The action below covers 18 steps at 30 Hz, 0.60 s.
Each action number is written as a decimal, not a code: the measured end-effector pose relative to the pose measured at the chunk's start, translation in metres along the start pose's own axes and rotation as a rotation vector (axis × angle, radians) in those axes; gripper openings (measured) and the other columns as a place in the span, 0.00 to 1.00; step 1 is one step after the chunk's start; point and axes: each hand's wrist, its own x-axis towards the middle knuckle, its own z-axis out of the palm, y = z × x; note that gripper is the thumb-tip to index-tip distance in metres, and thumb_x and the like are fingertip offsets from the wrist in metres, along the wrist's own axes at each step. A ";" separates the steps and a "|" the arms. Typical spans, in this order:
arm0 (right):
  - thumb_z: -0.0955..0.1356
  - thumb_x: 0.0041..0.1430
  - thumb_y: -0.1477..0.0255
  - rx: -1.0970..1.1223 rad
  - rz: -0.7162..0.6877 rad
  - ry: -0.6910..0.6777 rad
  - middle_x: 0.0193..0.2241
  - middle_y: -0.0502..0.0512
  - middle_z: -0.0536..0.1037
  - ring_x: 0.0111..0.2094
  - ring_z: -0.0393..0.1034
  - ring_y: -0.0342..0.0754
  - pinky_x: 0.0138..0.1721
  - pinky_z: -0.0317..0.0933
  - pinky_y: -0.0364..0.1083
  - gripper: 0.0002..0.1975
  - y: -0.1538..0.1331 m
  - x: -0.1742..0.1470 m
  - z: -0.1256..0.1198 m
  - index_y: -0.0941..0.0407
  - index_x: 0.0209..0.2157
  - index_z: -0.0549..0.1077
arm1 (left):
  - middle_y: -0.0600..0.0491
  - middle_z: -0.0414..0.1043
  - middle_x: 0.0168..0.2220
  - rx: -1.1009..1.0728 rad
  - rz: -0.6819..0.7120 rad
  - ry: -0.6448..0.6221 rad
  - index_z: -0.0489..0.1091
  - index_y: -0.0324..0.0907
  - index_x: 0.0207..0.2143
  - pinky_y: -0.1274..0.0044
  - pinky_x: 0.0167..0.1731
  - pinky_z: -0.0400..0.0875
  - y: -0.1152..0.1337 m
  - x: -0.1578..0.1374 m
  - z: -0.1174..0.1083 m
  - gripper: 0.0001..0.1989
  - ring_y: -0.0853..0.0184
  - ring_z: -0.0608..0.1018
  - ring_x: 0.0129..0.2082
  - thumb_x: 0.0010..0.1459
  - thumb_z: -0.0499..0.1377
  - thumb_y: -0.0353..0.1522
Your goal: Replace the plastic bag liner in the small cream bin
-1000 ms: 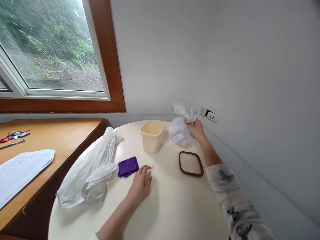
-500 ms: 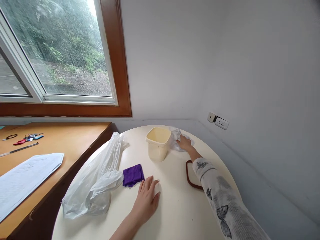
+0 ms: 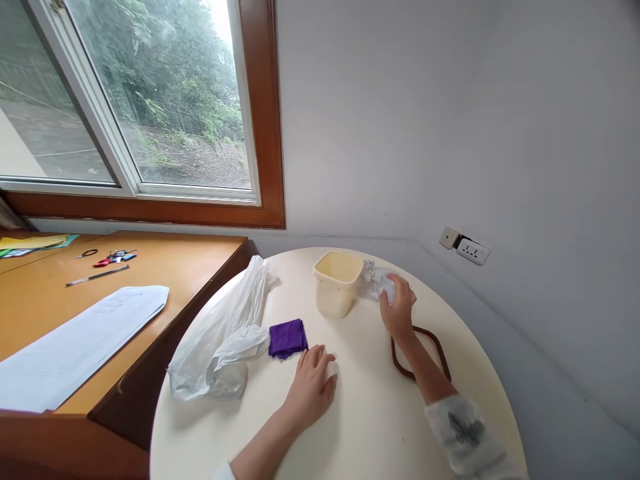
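Observation:
My right hand presses down on a crumpled white plastic bag lying on the round cream table, just right of an open cream tub. The tub's brown-rimmed lid lies flat under my right forearm. Fingers spread, my left hand rests flat on the table and holds nothing. Just beyond it is a folded purple cloth, with a large white plastic bag to its left.
A wooden desk adjoins the table on the left, with white paper, a pen and small items on it. A window is behind. A wall socket sits at right.
My right hand brought the small white bag down from the air onto the table beside the tub and squashed it flat. The view shifted right; my left hand stayed put.

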 end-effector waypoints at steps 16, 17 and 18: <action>0.55 0.50 0.85 0.298 -0.315 -0.482 0.49 0.54 0.68 0.52 0.59 0.50 0.51 0.52 0.53 0.25 -0.069 -0.124 0.016 0.51 0.47 0.66 | 0.48 0.66 0.37 -0.269 -0.319 0.545 0.62 0.40 0.38 0.60 0.48 0.59 -0.029 0.007 -0.025 0.14 0.58 0.69 0.41 0.47 0.49 0.24; 0.55 0.50 0.85 0.300 -0.315 -0.497 0.50 0.54 0.68 0.53 0.58 0.49 0.52 0.52 0.53 0.26 -0.072 -0.126 0.019 0.52 0.48 0.66 | 0.48 0.66 0.37 -0.298 -0.341 0.572 0.61 0.41 0.38 0.61 0.46 0.60 -0.031 0.007 -0.027 0.13 0.59 0.69 0.41 0.48 0.48 0.24; 0.55 0.51 0.85 0.299 -0.315 -0.508 0.51 0.55 0.67 0.54 0.58 0.49 0.53 0.51 0.53 0.26 -0.075 -0.127 0.023 0.53 0.49 0.65 | 0.49 0.65 0.37 -0.330 -0.358 0.599 0.60 0.41 0.38 0.63 0.45 0.62 -0.034 0.008 -0.029 0.12 0.61 0.70 0.40 0.49 0.48 0.25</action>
